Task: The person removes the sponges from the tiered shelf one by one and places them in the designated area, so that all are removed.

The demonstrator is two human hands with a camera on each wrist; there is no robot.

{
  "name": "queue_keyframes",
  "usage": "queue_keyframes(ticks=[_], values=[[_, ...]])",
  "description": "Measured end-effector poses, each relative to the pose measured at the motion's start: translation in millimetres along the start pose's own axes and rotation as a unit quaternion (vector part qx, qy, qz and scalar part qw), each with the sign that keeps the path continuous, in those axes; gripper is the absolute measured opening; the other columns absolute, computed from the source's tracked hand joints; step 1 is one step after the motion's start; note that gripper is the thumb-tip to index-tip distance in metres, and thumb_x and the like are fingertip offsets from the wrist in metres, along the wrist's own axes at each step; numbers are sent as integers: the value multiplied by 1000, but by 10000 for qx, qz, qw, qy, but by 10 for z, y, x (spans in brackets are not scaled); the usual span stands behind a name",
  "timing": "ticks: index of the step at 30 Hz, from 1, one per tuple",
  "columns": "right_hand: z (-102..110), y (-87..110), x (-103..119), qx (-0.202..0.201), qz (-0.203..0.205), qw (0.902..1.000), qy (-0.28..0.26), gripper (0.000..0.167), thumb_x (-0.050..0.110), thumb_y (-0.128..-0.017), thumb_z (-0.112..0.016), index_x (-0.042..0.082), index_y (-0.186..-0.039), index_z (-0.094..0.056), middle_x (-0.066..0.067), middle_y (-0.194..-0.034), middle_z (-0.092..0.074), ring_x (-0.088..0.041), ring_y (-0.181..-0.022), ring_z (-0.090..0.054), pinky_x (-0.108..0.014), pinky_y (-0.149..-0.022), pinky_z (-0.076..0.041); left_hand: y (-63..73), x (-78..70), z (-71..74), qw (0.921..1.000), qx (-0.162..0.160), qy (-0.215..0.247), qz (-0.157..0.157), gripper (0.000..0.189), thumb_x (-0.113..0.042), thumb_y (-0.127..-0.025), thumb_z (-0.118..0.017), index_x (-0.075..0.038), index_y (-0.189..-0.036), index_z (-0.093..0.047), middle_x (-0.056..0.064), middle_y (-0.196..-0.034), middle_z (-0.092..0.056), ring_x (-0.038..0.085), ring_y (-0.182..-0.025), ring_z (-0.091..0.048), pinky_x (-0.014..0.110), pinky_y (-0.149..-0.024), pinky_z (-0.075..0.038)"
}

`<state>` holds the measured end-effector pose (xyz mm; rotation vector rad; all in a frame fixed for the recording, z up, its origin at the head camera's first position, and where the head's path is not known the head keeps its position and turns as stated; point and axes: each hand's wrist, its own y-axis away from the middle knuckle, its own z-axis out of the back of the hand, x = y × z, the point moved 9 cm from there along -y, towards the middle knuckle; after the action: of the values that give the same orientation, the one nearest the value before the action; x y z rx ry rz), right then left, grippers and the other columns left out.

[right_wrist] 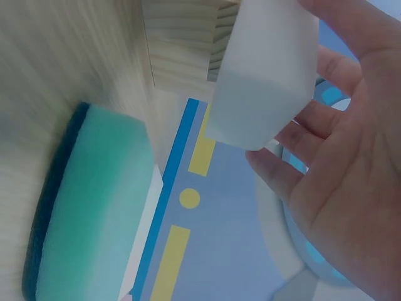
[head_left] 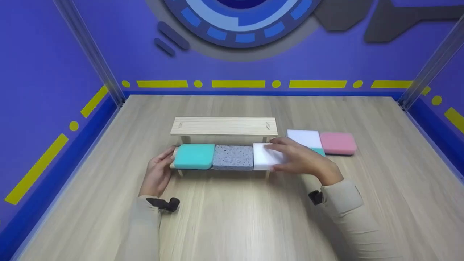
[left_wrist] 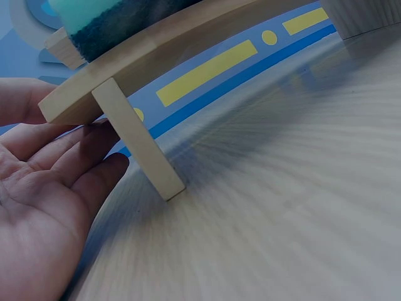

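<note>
A low wooden rack has a front board (left_wrist: 84,94) on short legs and a higher bare back board (head_left: 223,126). Along the front board lie a teal sponge (head_left: 194,156) with a dark underside, a speckled grey sponge (head_left: 233,158) and a white sponge (head_left: 261,159), side by side. My left hand (head_left: 158,170) holds the front board's left end, thumb on one side and fingers below it in the left wrist view. Over the white sponge at the right end, my right hand (head_left: 302,157) grips it between thumb and fingers; its palm hides part of it.
Right of the rack, on the wooden table (head_left: 224,224), are another white sponge (head_left: 302,136), a teal sponge (right_wrist: 100,194) partly hidden by my right hand in the head view, and a pink sponge (head_left: 338,143). Blue panels (head_left: 232,70) wall the table at the back and sides.
</note>
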<state>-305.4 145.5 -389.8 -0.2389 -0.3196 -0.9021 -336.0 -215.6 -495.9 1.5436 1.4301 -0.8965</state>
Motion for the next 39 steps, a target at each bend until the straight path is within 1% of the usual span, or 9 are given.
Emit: queue_keyframes(ticks=[5, 10, 15, 20, 26, 31, 36, 39], values=[[0, -4, 9, -11, -73, 10000, 4, 62, 32, -81, -76, 11, -136, -55, -15, -137, -52, -30, -127, -48, -47, -106, -44, -3, -5, 3, 10000, -73, -33, -25, 53, 5, -96, -46, 10, -146, -27, 20, -156, -26, 23, -145, -26, 29, -118, -27], [13, 2, 29, -69, 6, 10000, 58, 62, 32, -81, -76, 10, -136, -55, -15, -134, -53, -30, -125, -50, -46, -104, -45, -5, 4, 14, 9999, -144, 52, -20, 52, 6, -96, -44, 10, -145, -29, 21, -155, -28, 24, -144, -29, 30, -118, -27], [32, 8, 56, -142, 96, 9998, 65, 61, 32, -81, -76, 9, -135, -56, -14, -132, -55, -28, -122, -51, -45, -103, -46, -4, 11, 8, 9999, -48, 93, 10, 54, 5, -96, -44, 9, -147, -25, 18, -157, -25, 23, -146, -24, 29, -119, -24], [36, 11, 59, -171, 115, 9998, 59, 61, 31, -81, -76, 9, -134, -56, -14, -132, -54, -28, -122, -51, -45, -102, -47, -1, 16, 3, 9999, -12, 122, 40, 54, 4, -96, -44, 8, -147, -25, 17, -158, -24, 22, -146, -23, 29, -120, -22], [31, 10, 52, -186, 107, 9998, 33, 60, 30, -80, -77, 8, -133, -57, -14, -131, -55, -28, -120, -52, -44, -101, -48, 5, 11, 2, 10000, 13, 50, 55, 54, 4, -97, -44, 8, -147, -25, 17, -157, -25, 22, -146, -24, 30, -120, -23], [31, 8, 40, -149, 38, 9999, 14, 59, 28, -80, -77, 8, -132, -58, -15, -131, -55, -29, -121, -52, -45, -102, -47, 0, 6, -1, 10000, 29, 33, 58, 54, 5, -97, -43, 9, -147, -24, 18, -157, -23, 22, -146, -23, 31, -119, -22], [37, 30, 22, -165, -2, 9999, 47, 60, 29, -81, -76, 10, -134, -56, -15, -134, -53, -31, -125, -49, -48, -105, -45, -6, 9, 2, 9999, -43, -29, 129, 55, 3, -97, -44, 7, -148, -25, 16, -159, -22, 21, -147, -21, 29, -120, -21], [46, 41, 15, -197, -7, 9998, 28, 60, 29, -81, -76, 10, -134, -57, -15, -134, -53, -31, -125, -50, -47, -104, -45, -10, 11, 6, 9998, -89, -57, 159, 55, 2, -96, -45, 6, -148, -25, 15, -159, -22, 21, -147, -21, 29, -120, -21]])
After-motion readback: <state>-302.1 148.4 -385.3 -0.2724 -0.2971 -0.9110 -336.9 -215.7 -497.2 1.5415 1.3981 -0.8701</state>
